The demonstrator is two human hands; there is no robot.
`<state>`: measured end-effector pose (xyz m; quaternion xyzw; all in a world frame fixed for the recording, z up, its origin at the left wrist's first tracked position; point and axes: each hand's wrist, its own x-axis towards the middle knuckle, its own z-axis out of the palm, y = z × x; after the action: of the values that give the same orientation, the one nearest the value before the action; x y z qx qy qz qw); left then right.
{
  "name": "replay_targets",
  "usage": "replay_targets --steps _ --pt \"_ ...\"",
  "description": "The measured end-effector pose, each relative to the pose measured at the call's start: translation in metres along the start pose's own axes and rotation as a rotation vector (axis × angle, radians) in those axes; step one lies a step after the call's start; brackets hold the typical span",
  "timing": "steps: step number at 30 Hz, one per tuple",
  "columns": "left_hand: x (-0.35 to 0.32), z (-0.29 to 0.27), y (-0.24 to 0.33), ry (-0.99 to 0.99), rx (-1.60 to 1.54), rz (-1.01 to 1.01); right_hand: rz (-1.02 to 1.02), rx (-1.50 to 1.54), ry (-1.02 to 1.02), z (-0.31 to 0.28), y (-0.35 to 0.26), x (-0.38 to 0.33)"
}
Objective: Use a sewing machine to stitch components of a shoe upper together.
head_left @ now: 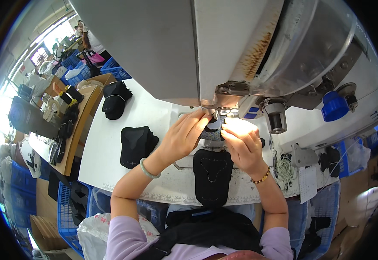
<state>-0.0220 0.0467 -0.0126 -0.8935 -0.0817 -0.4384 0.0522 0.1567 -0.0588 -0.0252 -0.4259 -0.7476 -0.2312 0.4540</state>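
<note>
Black fabric piece (212, 173) lies on the desk (111, 143), its far end pinched by both the left hand (182, 136) and right hand (243, 145) under the sewing machine (223, 56) needle. Feeding seems underway; steady guiding comes next. Stacked black pieces (137, 145) sit left.

Head camera looks steeply down, close over the white table (111, 143).

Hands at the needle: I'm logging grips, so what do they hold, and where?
Both hands pinch a small grey fabric piece by its left and right edges under the sewing machine.
</note>
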Motion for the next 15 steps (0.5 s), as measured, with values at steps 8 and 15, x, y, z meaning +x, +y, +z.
replay_targets --steps 8,15 --pt "0.005 0.003 -0.006 0.047 -0.032 -0.002 0.088 -0.066 0.0 0.004 -0.005 0.0" --pt "0.007 -0.006 -0.019 -0.091 -0.078 -0.017 0.121 -0.095 0.06 0.003 -0.004 0.007"
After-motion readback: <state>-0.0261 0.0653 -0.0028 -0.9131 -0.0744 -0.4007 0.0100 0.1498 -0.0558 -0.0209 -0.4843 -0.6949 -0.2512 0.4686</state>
